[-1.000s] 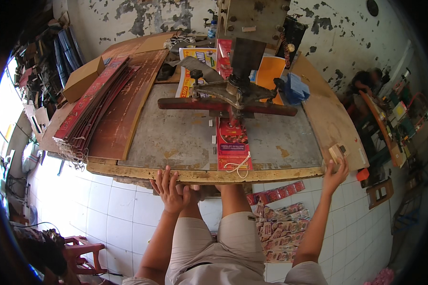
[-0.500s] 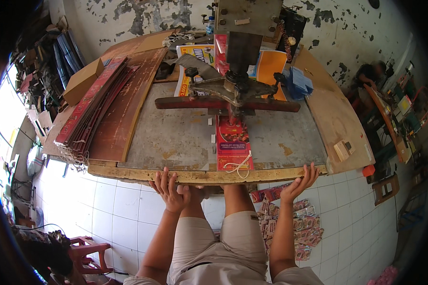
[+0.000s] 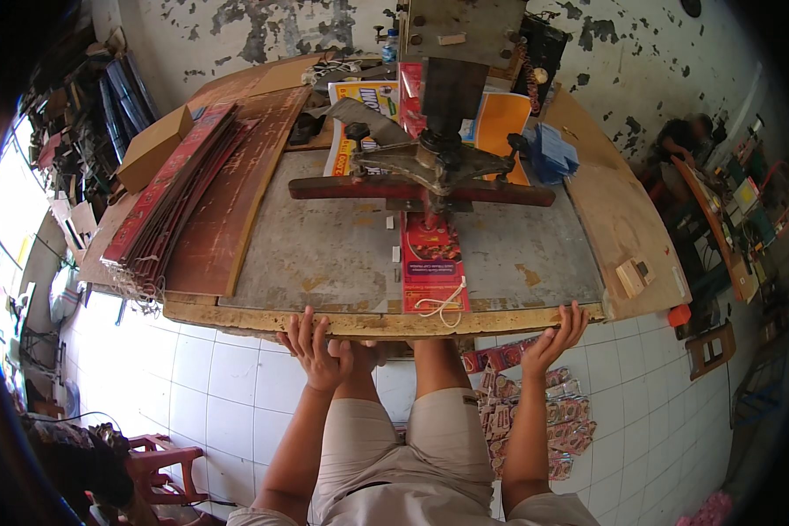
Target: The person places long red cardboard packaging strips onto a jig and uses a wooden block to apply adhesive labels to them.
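Both hands rest on the worn wooden front edge (image 3: 412,323) of a grey-topped work table. My left hand (image 3: 320,355) lies against it left of the middle, open, fingers stretched upward over the rim. Farther right, my right hand (image 3: 554,344) touches the same edge, also open with its fingers extended. Neither holds anything. Between them, a red printed card strip (image 3: 436,267) with a white string loop (image 3: 444,303) at its near end lies on the grey surface. Over its far part stands a heavy metal press with a red crossbar (image 3: 351,188).
Red bundled strips (image 3: 162,202) and a cardboard box (image 3: 153,149) are on the left board. Blue pieces (image 3: 552,153) and a wooden block (image 3: 634,277) lie at right. Many printed packets (image 3: 543,421) cover the floor below. A red stool (image 3: 162,469) stands lower left; another person sits far right.
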Tool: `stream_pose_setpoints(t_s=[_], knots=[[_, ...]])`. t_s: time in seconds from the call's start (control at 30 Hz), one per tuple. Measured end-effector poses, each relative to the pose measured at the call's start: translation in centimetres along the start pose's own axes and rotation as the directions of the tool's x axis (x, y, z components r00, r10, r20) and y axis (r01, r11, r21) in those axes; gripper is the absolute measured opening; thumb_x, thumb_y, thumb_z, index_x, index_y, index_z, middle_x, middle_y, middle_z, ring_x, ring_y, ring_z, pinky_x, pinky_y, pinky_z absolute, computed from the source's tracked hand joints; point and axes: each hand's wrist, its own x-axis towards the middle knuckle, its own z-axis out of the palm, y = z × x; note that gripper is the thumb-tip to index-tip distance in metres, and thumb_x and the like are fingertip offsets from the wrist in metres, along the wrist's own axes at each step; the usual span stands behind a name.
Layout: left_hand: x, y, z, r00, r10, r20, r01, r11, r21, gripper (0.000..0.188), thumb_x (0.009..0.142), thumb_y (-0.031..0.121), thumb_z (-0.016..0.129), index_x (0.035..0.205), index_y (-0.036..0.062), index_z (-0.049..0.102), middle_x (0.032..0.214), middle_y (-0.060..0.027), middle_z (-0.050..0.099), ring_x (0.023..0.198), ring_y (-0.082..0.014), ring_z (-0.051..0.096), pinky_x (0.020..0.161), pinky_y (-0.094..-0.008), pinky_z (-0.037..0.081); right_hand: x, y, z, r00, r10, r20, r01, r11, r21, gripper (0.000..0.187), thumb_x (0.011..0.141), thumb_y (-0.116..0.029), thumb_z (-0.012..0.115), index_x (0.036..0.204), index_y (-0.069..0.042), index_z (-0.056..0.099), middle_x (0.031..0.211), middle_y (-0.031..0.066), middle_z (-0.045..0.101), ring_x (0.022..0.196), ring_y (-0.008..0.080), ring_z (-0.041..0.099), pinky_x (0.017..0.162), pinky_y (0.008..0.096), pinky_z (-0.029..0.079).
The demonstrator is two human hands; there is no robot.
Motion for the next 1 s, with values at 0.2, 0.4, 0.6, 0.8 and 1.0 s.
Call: stream_pose_setpoints(t_s=[0.2, 0.4, 0.6, 0.8, 1.0], knots=[[0.1, -0.1, -0.2, 1.000, 0.001, 0.006, -0.001, 1.000, 0.008, 0.060, 0.099, 0.040, 0.062, 0.150, 0.0094, 0.056, 0.167, -0.0188, 0.048, 0.160, -0.0460, 0.031, 0.134, -0.0624, 0.004, -0.1, 0.0, 0.1, 1.000, 0.019, 0.001, -0.019, 1.000, 0.005, 0.055, 0.120, -0.041, 0.030, 0.144, -0.001, 0.059, 0.162, 0.0182, 0.049, 0.160, 0.0461, 0.030, 0.127, 0.0660, 0.023], [0.1, 0.0, -0.1, 1.000, -0.004, 0.000, 0.004, 1.000, 0.000, 0.059, 0.099, 0.039, 0.062, 0.149, 0.0093, 0.056, 0.167, -0.0189, 0.048, 0.160, -0.0455, 0.031, 0.134, -0.0627, 0.004, 0.1, -0.1, -0.1, 1.000, 0.006, 0.006, -0.006, 1.000, 0.002, 0.055, 0.120, -0.041, 0.030, 0.144, -0.001, 0.059, 0.162, 0.0180, 0.049, 0.160, 0.0458, 0.031, 0.127, 0.0664, 0.024], [-0.2, -0.3, 0.0, 1.000, -0.005, -0.001, 0.005, 1.000, 0.000, 0.060, 0.099, 0.040, 0.063, 0.150, 0.0096, 0.056, 0.167, -0.0186, 0.048, 0.160, -0.0451, 0.031, 0.134, -0.0634, 0.004, 0.1, -0.2, -0.2, 1.000, 0.018, 0.014, -0.018, 1.000, 0.009, 0.055, 0.120, -0.041, 0.030, 0.145, -0.002, 0.059, 0.162, 0.0171, 0.049, 0.159, 0.0461, 0.031, 0.127, 0.0666, 0.024], [-0.2, -0.1, -0.6, 0.999, 0.005, 0.049, -0.005, 1.000, 0.013, 0.064, 0.100, 0.039, 0.066, 0.154, 0.0088, 0.051, 0.167, -0.0193, 0.046, 0.160, -0.0467, 0.031, 0.132, -0.0663, 0.007, 0.7, -2.2, -1.1, 0.997, 0.065, 0.048, -0.064, 0.998, -0.026, 0.055, 0.118, -0.045, 0.034, 0.147, -0.004, 0.058, 0.162, 0.0164, 0.051, 0.159, 0.0456, 0.033, 0.126, 0.0662, 0.023], [0.3, 0.4, -1.0, 0.997, -0.015, 0.071, 0.017, 1.000, -0.026, 0.064, 0.096, 0.035, 0.068, 0.152, 0.0086, 0.053, 0.167, -0.0183, 0.046, 0.160, -0.0454, 0.031, 0.132, -0.0664, 0.008, 4.2, -11.5, -2.0, 0.899, -0.224, 0.376, 0.139, 0.961, 0.240, 0.049, 0.108, -0.035, 0.061, 0.147, -0.005, 0.060, 0.156, 0.0184, 0.057, 0.151, 0.0437, 0.047, 0.124, 0.0654, 0.027]])
